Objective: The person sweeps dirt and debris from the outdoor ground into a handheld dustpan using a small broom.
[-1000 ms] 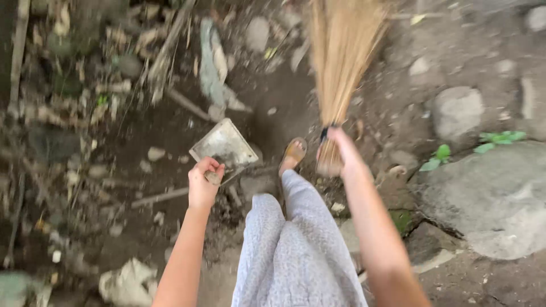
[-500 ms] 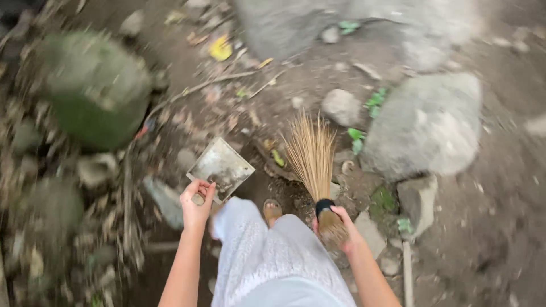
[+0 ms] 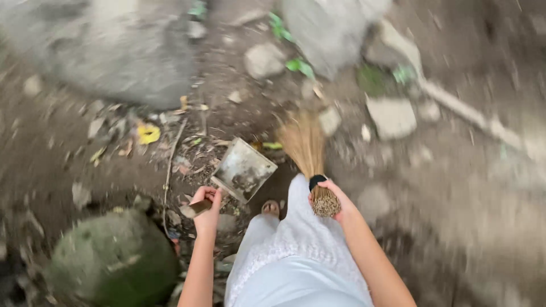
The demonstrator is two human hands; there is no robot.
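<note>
My left hand (image 3: 206, 207) grips the short handle of a square metal dustpan (image 3: 244, 169), which hangs tilted just above the dirt ground. My right hand (image 3: 331, 199) is closed around the bound end of a straw hand broom (image 3: 306, 149), its bristles fanning forward and down next to the dustpan. My legs in pale grey trousers (image 3: 290, 250) fill the lower middle, with one sandalled foot (image 3: 270, 208) between the hands.
Large grey boulders (image 3: 114, 45) lie ahead at left and at the top centre. A mossy round stone (image 3: 114, 261) sits at lower left. Smaller stones (image 3: 392, 116), dry leaves (image 3: 149, 134) and twigs are scattered over the dark soil.
The view has swung round as I walk: the mossy stone went from upper left to lower left. Both hands keep their hold; the broom now points forward beside the dustpan.
</note>
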